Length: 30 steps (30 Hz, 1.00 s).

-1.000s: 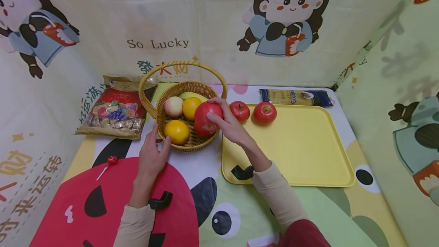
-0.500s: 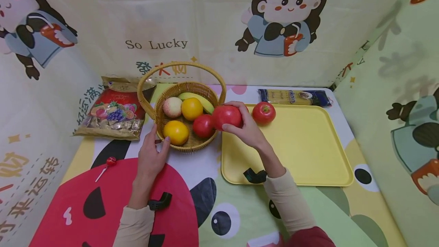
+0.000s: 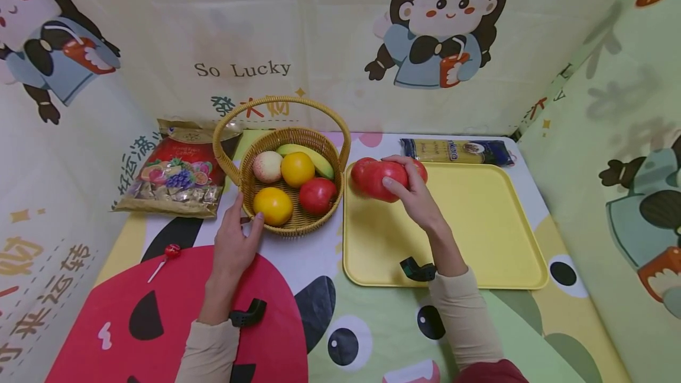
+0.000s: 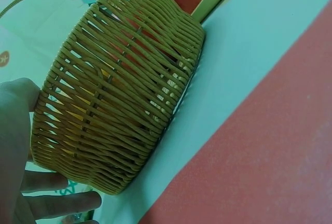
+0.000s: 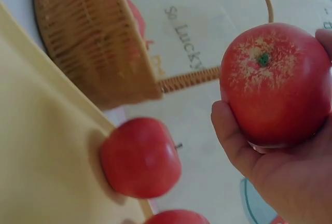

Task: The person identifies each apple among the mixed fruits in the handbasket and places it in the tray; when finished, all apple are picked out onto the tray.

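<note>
My right hand (image 3: pixel 417 194) holds a large red apple (image 5: pixel 277 86), with brown russet round its green stem, above the left back part of the yellow tray (image 3: pixel 479 235). Two more red apples, one (image 5: pixel 142 157) plain in the right wrist view, sit on the tray beyond it, partly covered in the head view. My left hand (image 3: pixel 234 244) holds the near left rim of the wicker basket (image 4: pixel 114 89), thumb at the rim and fingers along the outside. Inside lie a pale speckled peach-like fruit (image 3: pixel 268 166), two oranges (image 3: pixel 273 205), a banana (image 3: pixel 319 161) and a red apple (image 3: pixel 317 195).
A bag of candy (image 3: pixel 178 173) leans left of the basket, whose tall handle (image 3: pixel 282 99) arches over it. Behind the tray lies a pasta packet (image 3: pixel 457 151). A red lollipop (image 3: pixel 171 251) rests on the patterned cloth at the left. Printed cloth walls enclose the table.
My right hand has carried the apple rightward from over the basket to above the tray, uncovering the red apple inside the basket. The left hand stays at the rim.
</note>
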Each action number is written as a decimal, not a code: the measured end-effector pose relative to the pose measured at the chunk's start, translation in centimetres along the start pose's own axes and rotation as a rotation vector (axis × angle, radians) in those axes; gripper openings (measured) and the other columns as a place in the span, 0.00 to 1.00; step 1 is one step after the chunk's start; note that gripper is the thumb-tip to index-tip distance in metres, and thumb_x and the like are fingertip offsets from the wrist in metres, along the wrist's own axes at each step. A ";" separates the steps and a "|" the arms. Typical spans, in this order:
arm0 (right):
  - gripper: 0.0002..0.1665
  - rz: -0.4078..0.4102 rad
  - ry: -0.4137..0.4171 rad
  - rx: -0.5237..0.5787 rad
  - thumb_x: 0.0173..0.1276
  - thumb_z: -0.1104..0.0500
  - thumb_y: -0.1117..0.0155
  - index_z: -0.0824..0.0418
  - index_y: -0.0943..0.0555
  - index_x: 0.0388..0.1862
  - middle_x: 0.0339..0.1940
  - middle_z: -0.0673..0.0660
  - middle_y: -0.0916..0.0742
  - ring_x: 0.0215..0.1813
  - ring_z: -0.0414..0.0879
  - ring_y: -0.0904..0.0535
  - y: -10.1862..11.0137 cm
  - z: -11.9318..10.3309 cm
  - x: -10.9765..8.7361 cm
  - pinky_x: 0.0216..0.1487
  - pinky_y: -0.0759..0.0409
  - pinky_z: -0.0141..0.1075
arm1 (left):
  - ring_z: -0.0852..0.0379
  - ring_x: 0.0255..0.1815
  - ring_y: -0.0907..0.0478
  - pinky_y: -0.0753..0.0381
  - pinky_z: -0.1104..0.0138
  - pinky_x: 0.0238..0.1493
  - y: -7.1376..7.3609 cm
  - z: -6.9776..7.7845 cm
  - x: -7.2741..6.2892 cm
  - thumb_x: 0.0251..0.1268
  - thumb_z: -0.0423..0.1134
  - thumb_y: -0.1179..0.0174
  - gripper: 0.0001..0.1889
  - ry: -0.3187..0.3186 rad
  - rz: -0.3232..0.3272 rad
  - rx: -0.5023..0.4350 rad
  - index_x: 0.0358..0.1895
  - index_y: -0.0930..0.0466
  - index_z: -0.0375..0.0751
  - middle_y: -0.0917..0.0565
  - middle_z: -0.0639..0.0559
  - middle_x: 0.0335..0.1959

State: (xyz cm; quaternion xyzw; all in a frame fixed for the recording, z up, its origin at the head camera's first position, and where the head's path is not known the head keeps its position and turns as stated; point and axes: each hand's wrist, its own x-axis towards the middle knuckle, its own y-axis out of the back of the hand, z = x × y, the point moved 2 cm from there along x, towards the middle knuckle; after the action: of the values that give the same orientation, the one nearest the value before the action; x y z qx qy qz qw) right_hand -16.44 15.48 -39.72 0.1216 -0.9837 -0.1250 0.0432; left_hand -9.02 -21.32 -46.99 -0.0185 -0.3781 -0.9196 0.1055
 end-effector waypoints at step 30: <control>0.51 0.386 -0.138 -0.046 0.60 0.57 0.25 0.53 0.42 0.78 0.75 0.57 0.32 0.71 0.51 0.35 8.8 1.9 -1.4 0.62 0.20 0.36 | 0.40 0.55 0.19 0.24 0.42 0.63 -0.1 -0.1 0.0 0.74 0.56 0.49 0.39 -0.029 0.032 -0.005 0.81 0.49 0.44 0.32 0.35 0.73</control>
State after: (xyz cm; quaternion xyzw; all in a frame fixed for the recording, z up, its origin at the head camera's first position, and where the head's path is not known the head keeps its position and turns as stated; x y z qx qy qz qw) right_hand -17.32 24.52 -39.35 -0.0790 -0.9863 -0.1446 0.0017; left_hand -9.04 -21.32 -47.10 -0.0380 -0.3769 -0.9184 0.1145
